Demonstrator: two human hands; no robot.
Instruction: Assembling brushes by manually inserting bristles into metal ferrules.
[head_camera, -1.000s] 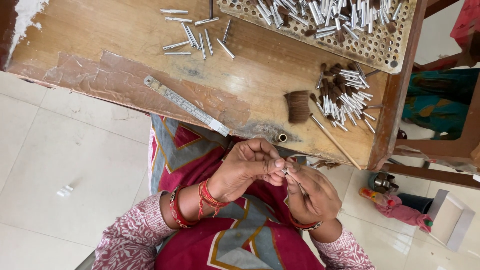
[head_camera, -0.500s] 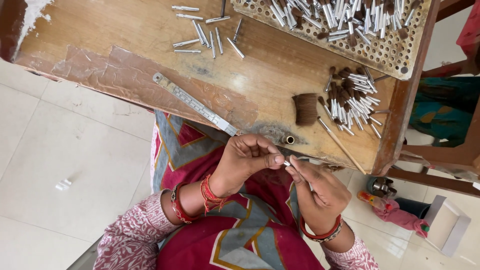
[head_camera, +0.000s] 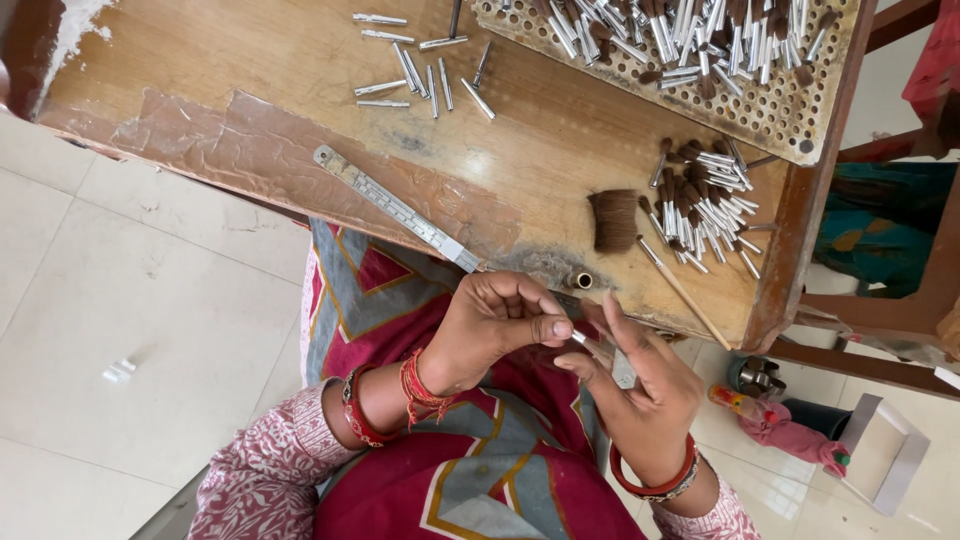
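Observation:
My left hand pinches one end of a small silver metal tube between thumb and forefinger, just below the table's near edge and over my lap. The tube's other end lies between the thumb and the stretched fingers of my right hand. Both wrists wear red bangles. On the wooden table right above the hands are a short metal cylinder, a tuft of brown hair and a thin wooden stick.
A metal ruler lies slantwise along the near edge. Several loose silver tubes are at the back. A perforated tray holds many tubes, and a pile of hair-tipped tubes lies right. A white box sits on the tiled floor.
My hands have drawn slightly apart and come lower. The right hand's fingers have straightened out, and the silver tube now shows between the two hands.

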